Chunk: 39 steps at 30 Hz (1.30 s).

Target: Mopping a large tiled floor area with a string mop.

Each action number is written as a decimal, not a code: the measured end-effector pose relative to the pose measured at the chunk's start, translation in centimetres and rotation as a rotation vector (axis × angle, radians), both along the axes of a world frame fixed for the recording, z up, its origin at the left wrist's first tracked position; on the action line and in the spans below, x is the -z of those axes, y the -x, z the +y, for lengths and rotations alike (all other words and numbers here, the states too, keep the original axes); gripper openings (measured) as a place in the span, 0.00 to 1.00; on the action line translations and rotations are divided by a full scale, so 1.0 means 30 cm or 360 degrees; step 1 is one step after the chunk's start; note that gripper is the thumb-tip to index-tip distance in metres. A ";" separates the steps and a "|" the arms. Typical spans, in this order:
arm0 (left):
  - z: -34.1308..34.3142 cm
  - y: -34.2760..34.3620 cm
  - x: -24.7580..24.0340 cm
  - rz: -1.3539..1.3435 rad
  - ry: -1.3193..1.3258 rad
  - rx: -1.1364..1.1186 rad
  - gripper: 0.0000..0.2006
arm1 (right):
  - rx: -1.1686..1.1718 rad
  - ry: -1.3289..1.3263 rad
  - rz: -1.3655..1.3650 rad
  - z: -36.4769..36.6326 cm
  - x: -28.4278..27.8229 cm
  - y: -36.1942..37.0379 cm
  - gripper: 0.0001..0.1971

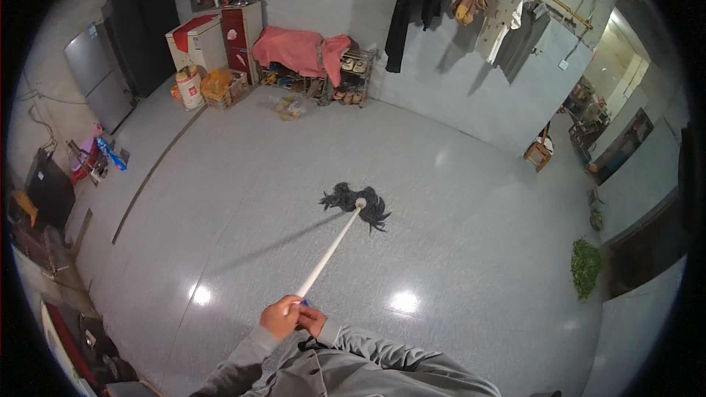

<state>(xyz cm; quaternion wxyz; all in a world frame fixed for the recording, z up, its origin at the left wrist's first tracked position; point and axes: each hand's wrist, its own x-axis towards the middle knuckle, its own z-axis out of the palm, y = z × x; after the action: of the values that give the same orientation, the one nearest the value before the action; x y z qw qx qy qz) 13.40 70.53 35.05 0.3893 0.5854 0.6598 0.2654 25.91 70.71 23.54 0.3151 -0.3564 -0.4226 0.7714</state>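
Note:
A mop with a long white handle and a dark stringy head rests on the shiny grey floor in front of me. My left hand grips the handle's near end. My right hand is closed on the same end just beside it, over a small blue part of the handle. Both grey sleeves come in from the lower edge.
At the far wall stand a shoe rack draped with a pink cloth, a red and white cabinet, a bucket and bags. Clothes hang on a rail. A green leafy bundle lies at right.

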 end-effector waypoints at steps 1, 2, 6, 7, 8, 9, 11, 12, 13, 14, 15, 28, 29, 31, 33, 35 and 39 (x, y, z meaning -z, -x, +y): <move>0.048 -0.027 0.041 0.0159 -0.0069 0.0158 0.13 | 0.0095 0.0438 -0.0053 0.027 -0.034 0.010 0.15; 0.106 -0.055 0.074 0.0216 0.0006 0.0212 0.16 | 0.0215 0.0759 0.0111 0.073 -0.061 0.004 0.16; 0.336 -0.168 0.193 0.0411 0.0171 0.0642 0.25 | 0.0845 0.1282 0.0643 0.240 0.049 -0.112 0.16; 0.376 -0.201 0.213 0.0431 0.0171 0.0724 0.27 | 0.0955 0.1330 0.0845 0.273 0.065 -0.145 0.16; 0.405 -0.217 0.222 0.0461 0.0152 0.0838 0.29 | 0.1008 0.1525 0.1185 0.312 -0.004 -0.152 0.14; 0.427 -0.221 0.233 0.0458 0.0148 0.0826 0.29 | 0.0996 0.1522 0.1177 0.335 0.036 -0.171 0.14; 0.453 -0.261 0.281 0.0402 0.0164 0.1074 0.32 | 0.0659 0.0461 0.0691 0.366 0.085 -0.243 0.13; 0.449 -0.243 0.345 0.0261 -0.0080 0.1045 0.29 | 0.0957 0.1138 0.0925 0.364 0.079 -0.258 0.10; 0.472 -0.230 0.331 0.0259 -0.0082 0.1081 0.29 | 0.0991 0.1130 0.0938 0.349 0.081 -0.291 0.10; 0.486 -0.198 0.282 -0.0125 0.0344 0.1169 0.27 | 0.1037 0.0927 0.0682 0.311 0.091 -0.317 0.09; 0.489 -0.160 0.248 -0.0508 0.0779 0.1225 0.26 | 0.1075 0.0729 0.0421 0.263 0.101 -0.339 0.08; 0.319 0.556 1.163 0.1412 0.0475 0.2331 0.13 | 0.1044 0.1506 0.1322 -0.226 -0.176 -0.495 0.18; 0.310 0.557 1.130 0.1479 0.0432 0.2421 0.12 | 0.1048 0.1513 0.1402 -0.211 -0.163 -0.494 0.18; 0.235 0.558 1.148 0.1432 0.0122 0.2180 0.12 | 0.1020 0.1555 0.1421 -0.084 -0.172 -0.486 0.15; 0.149 0.574 1.187 0.1036 -0.0425 0.1592 0.13 | 0.1323 0.1602 0.0974 0.054 -0.056 -0.509 0.15; 0.196 0.572 1.215 0.0840 0.0133 0.1459 0.11 | 0.1119 0.1454 0.0948 0.274 -0.033 -0.483 0.11; 0.357 0.306 0.980 -0.0095 0.1128 0.0247 0.13 | 0.1367 0.1519 0.0498 0.720 0.055 -0.508 0.08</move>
<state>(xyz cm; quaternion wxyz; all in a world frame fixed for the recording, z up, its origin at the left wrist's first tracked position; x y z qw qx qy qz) 4.23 81.23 5.65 0.6061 0.4543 0.6528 0.0071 41.13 92.31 21.87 0.4600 -0.4775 0.1961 0.7224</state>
